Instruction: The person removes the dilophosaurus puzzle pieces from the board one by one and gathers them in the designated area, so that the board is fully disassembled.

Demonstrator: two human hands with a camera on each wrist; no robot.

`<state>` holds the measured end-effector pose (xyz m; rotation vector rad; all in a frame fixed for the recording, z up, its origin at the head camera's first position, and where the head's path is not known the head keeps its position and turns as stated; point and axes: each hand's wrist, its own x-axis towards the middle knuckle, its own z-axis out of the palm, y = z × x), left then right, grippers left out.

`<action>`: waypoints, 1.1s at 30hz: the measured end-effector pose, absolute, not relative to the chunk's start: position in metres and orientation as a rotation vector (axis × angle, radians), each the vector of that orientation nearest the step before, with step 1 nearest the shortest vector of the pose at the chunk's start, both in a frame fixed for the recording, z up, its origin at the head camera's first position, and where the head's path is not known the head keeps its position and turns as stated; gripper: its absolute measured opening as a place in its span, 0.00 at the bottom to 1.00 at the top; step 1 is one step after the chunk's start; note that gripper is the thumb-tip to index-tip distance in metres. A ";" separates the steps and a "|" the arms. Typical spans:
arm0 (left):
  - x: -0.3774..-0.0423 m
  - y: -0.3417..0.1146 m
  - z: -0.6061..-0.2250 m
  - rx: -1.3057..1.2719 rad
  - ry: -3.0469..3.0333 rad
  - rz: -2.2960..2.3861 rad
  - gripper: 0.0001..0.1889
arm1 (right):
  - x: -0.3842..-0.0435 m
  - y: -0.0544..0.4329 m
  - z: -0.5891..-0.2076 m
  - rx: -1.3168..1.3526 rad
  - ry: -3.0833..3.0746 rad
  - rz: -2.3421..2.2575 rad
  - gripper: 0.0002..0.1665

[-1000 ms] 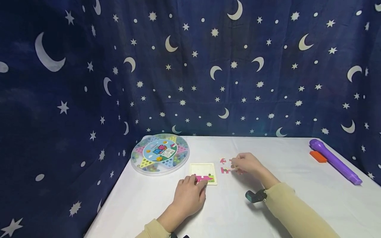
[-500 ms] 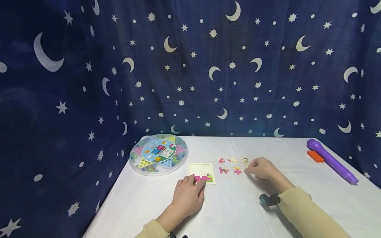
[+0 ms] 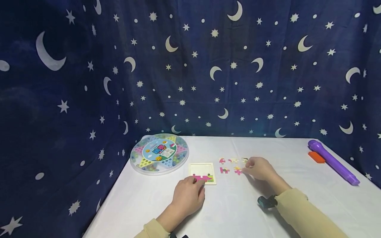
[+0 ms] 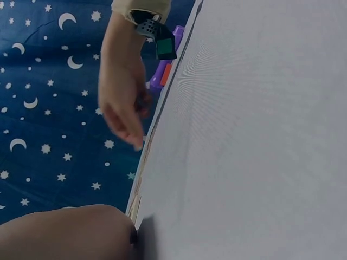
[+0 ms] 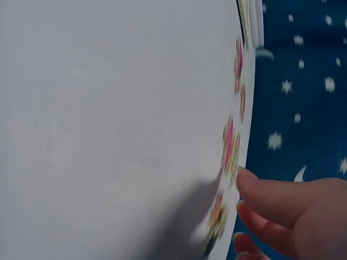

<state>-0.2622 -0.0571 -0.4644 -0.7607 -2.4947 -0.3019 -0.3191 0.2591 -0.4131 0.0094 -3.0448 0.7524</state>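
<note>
In the head view my left hand (image 3: 188, 195) rests at the near edge of a small cream puzzle tray (image 3: 192, 168), its fingertips touching the pink pieces (image 3: 202, 178) set along the tray's bottom. My right hand (image 3: 259, 169) hovers at the right end of several loose jigsaw pieces (image 3: 233, 160), fingertips close to a pink and yellow piece (image 3: 238, 170). Seen from the right wrist, the thumb (image 5: 271, 195) and fingers stand apart beside the pieces, with nothing visible between them. Another piece (image 5: 217, 214) lies by the fingers there; the hand partly hides the upper right piece in the head view.
A round Chinese checkers set (image 3: 159, 153) in clear plastic lies at the back left. On the right are a purple tube-shaped toy (image 3: 333, 162) and an orange block (image 3: 317, 157). A dark star-and-moon curtain (image 3: 196, 72) hangs behind the white table (image 3: 232, 211).
My right hand has moved right from above the loose pieces, uncovering several, then shifted slightly back left. My left hand stays at the tray, its fingers drawn back slightly.
</note>
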 end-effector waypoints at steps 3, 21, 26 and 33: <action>-0.264 -0.060 -0.463 -0.752 -2.462 -0.339 0.10 | -0.324 0.233 -0.413 0.148 -3.013 0.745 0.11; -0.251 -0.065 -0.457 -0.695 -2.593 -0.283 0.12 | -0.335 0.105 -0.418 0.842 -3.042 0.779 0.08; -0.242 -0.067 -0.452 -0.736 -2.672 -0.268 0.16 | -0.339 0.100 -0.418 0.796 -3.117 0.790 0.06; -0.239 -0.067 -0.451 -0.699 -2.706 -0.291 0.18 | -0.343 0.096 -0.415 0.745 -3.143 0.830 0.08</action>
